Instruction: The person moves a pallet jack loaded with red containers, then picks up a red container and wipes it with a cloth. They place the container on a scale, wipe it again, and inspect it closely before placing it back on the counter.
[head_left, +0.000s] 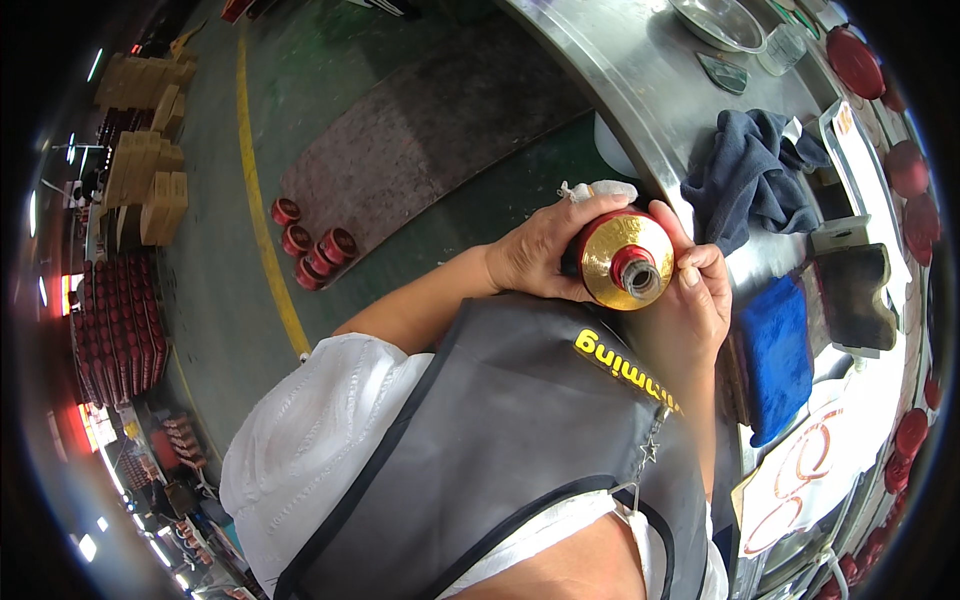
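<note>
A red bottle with a gold-foil shoulder (611, 274) points its uncapped, ringed neck towards the camera, in front of my chest. My left hand (540, 244) wraps round its left side; a white cloth wrap (600, 190) covers one finger of that hand. On the bottle's other side, my right hand (701, 289) has a finger laid along the wall, while its thumb and another finger meet close to the gold shoulder. Whether something small sits between those two tips cannot be told. The bottle's lower part is hidden.
On the steel table (626, 67) to the right lie a dark grey cloth (757, 172), a blue cloth (776, 360), a dark cradle-shaped block (855, 296), a metal bowl (724, 22) and a glass jar (784, 49). Several red round items (319, 255) stand on the floor mat (390, 142), left.
</note>
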